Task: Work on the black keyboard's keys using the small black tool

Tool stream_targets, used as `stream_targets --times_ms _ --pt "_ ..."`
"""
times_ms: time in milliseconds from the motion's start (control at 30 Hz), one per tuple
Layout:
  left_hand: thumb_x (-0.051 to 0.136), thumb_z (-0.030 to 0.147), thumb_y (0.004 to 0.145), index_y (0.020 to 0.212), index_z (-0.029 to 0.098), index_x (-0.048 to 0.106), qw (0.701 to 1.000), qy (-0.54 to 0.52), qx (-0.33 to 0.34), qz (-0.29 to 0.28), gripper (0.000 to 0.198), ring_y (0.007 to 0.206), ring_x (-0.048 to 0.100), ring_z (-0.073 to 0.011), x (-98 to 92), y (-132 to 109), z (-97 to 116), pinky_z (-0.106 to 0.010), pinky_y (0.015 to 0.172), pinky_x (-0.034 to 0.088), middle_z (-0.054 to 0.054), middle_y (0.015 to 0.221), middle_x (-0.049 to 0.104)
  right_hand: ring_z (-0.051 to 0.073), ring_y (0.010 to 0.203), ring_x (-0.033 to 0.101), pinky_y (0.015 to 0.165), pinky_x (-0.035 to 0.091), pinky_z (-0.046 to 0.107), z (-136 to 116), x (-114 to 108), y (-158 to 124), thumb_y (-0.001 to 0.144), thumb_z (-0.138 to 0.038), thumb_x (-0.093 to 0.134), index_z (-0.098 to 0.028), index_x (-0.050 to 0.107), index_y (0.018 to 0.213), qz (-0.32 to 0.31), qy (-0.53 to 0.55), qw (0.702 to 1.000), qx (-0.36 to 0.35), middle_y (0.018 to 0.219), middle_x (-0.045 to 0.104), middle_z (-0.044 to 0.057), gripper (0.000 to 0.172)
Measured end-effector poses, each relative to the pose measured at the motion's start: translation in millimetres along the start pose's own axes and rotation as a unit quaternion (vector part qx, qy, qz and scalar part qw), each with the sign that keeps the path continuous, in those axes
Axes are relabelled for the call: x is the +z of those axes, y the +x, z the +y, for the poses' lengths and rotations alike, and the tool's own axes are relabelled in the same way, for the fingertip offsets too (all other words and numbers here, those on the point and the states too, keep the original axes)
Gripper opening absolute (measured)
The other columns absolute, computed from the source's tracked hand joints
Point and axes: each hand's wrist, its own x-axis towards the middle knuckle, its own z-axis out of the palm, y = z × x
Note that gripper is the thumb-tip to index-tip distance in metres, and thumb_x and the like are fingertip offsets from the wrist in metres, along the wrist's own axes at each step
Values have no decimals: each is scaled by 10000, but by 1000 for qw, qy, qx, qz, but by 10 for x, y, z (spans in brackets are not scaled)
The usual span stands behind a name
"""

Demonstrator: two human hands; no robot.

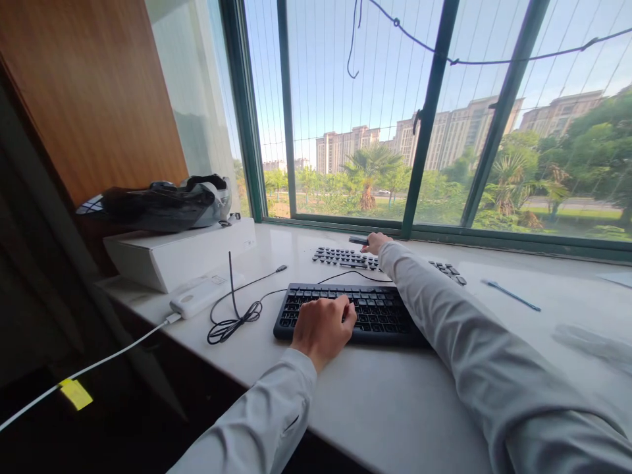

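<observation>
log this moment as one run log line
left hand: curled over keyboard; right hand: holding slim dark piece near loose keycaps; keycaps: in rows behind keyboard; black cable: bundled left of keyboard

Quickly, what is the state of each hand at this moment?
Left hand: curled over the computer keyboard; whether it grips anything cannot be told.
Right hand: closed on a slim dark piece, exact kind unclear.

The left arm (pixel 251 421), clothed in a loose light-grey fabric sleeve, reaches in from the near left, elbow bent. Its bare left hand (pixel 322 327) is palm down, fingers curled under, fingertips mostly hidden. The right arm (pixel 459 329), sleeved in the same creased grey cloth, stretches diagonally from the near right, its bare right hand (pixel 376 242) far out, fingers bent and pointing left.
</observation>
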Motion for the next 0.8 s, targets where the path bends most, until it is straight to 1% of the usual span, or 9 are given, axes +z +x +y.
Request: stream_targets --times_ms 167,300,400,600,800 --pt "339 438 939 872 270 661 1000 0 -4 -6 369 785 665 -200 -9 3 8 -290 702 424 -52 821 716 271 981 620 813 463 370 -98 90 53 716 -482 732 -200 721 993 -2 -3 1000 -6 1081 656 152 395" --pt "339 444 940 860 264 661 1000 0 -1 -2 378 765 664 -198 8 7 -5 -286 688 419 -57 805 713 274 938 639 786 473 366 -173 92 49 732 -438 730 -169 724 986 -12 -5 1000 -18 1040 667 177 370" --pt "343 438 941 844 265 661 1000 -1 6 7 374 740 663 -194 28 9 -19 -277 679 417 -51 775 704 275 946 643 783 474 362 -211 75 45 730 -428 736 -170 720 1003 -14 -11 1000 -15 1058 664 179 376" --pt "345 435 941 847 267 661 1000 3 7 9 370 744 664 -199 39 7 -25 -282 676 417 -50 785 707 285 968 641 797 479 376 -251 45 45 721 -411 744 -180 717 1023 -18 -22 1000 -5 1082 659 179 380" --pt "344 437 940 836 260 652 1000 3 5 10 370 738 667 -193 27 9 -24 -271 653 411 -42 772 704 281 966 642 798 482 358 -237 56 33 728 -398 740 -156 711 1029 -18 -21 1000 -7 1087 656 191 388"
